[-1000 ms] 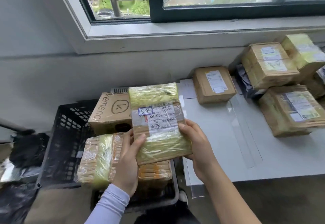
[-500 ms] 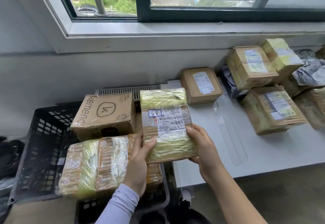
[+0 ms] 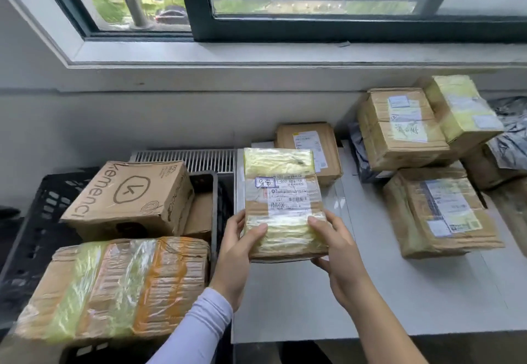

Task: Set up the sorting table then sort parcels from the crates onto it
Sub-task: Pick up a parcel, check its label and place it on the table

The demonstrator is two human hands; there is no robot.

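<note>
Your left hand (image 3: pixel 236 252) and right hand (image 3: pixel 339 255) both grip the near end of a taped parcel (image 3: pixel 282 201), thumbs curled over its top face and label up, holding it above the left edge of the white sorting table (image 3: pixel 313 301). To its left, a black crate (image 3: pixel 34 221) holds a printed cardboard box (image 3: pixel 128 195) and a large taped parcel (image 3: pixel 114 286). Further parcels lie on the table's far side: a small brown box (image 3: pixel 310 149) near the wall and a taped box (image 3: pixel 439 215) at right.
</note>
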